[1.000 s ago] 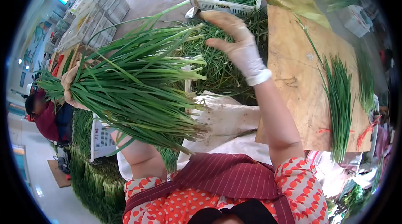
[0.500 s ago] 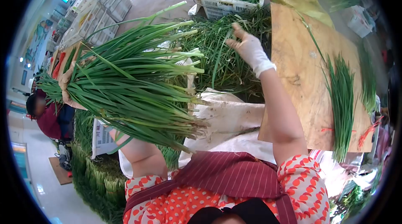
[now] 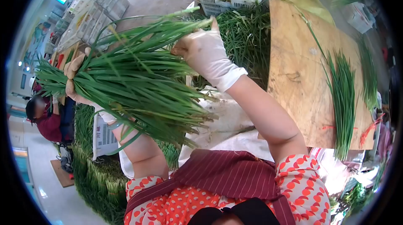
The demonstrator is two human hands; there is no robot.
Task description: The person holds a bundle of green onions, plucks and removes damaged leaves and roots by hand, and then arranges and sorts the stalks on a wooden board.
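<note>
A large bunch of garlic chives (image 3: 138,78) lies sideways in the air before me, leaf tips to the left and pale cut ends to the right. My gloved left hand (image 3: 74,76) is closed round it near the leaf tips. At the upper stem ends, my gloved right hand (image 3: 205,55) is closed on some of the stalks; its thumb sticks up and part of its grip is hidden by the leaves. A smaller bundle of chives (image 3: 343,99) lies on the wooden board (image 3: 294,82) at the right, above red ties (image 3: 369,131).
Loose chives (image 3: 247,48) are heaped behind my right hand, with a white crate (image 3: 228,4) of greens beyond. White crates (image 3: 92,10) are stacked at the back left. Upright chive bundles (image 3: 109,185) stand at lower left. Another person (image 3: 48,122) is at far left.
My right hand has moved left from above the loose heap to the bunch's stem ends and closed on stalks there. The left hand keeps its hold.
</note>
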